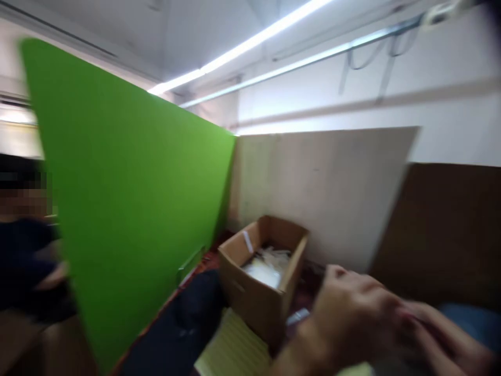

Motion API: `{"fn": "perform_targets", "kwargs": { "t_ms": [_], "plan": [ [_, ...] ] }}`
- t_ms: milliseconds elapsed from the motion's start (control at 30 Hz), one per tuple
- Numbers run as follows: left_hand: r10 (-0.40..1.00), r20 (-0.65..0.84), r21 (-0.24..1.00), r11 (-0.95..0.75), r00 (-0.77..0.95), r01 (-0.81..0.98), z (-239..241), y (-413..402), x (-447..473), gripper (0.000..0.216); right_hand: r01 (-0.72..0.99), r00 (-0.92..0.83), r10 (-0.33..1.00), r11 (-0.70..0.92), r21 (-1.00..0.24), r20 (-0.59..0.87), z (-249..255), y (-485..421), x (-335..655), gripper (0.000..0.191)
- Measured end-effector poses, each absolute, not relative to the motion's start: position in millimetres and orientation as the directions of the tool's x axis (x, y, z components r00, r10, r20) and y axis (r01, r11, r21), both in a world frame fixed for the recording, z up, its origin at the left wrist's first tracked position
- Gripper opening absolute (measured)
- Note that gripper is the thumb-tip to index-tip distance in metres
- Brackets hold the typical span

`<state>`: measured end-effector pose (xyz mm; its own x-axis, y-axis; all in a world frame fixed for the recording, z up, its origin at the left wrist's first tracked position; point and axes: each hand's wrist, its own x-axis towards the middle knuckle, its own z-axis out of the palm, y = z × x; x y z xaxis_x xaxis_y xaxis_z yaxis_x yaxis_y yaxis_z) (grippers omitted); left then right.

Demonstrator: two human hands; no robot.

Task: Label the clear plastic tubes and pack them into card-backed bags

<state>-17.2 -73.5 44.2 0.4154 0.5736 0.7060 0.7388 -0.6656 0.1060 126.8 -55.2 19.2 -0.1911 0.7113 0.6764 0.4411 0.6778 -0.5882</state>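
The picture is smeared by motion. My left hand (352, 318) reaches in from the bottom centre toward the right, just right of an open cardboard box (258, 297). My right hand (450, 339) seems to lie against it at the bottom right; their fingers overlap in the blur. I cannot make out whether either hand holds anything. The box holds clear plastic bags (266, 269). A small silvery thing (297, 316) shows between the box and my left wrist.
A green partition (129, 209) stands at the left, a beige board (324, 193) behind the box, a brown board (446, 230) at the right. A yellow ribbed sheet (235, 350) and dark cloth (188, 329) lie by the box. Another person in a dark top (23, 261) is beyond the partition.
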Motion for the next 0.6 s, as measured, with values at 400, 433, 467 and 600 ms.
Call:
{"fn": "perform_targets", "kwargs": {
  "t_ms": [400,433,467,600],
  "plan": [
    [0.560,0.792,0.340,-0.735,0.243,0.587,48,-57,-25,0.014,0.255,-0.236,0.885,0.456,-0.853,0.402,43,-69,154,0.023],
    [0.531,0.812,0.291,-0.729,0.244,0.620,49,-57,-24,0.013,0.268,-0.239,0.884,0.457,-0.848,0.401,42,-69,155,0.023],
    [0.492,0.834,0.227,-0.720,0.251,0.656,49,-57,-23,0.011,0.278,-0.239,0.884,0.458,-0.844,0.401,42,-69,155,0.023],
    [0.354,0.871,-0.004,-0.687,0.339,0.727,47,-56,-19,0.007,0.311,-0.232,0.880,0.470,-0.826,0.414,39,-67,153,0.025]
  ]
}}
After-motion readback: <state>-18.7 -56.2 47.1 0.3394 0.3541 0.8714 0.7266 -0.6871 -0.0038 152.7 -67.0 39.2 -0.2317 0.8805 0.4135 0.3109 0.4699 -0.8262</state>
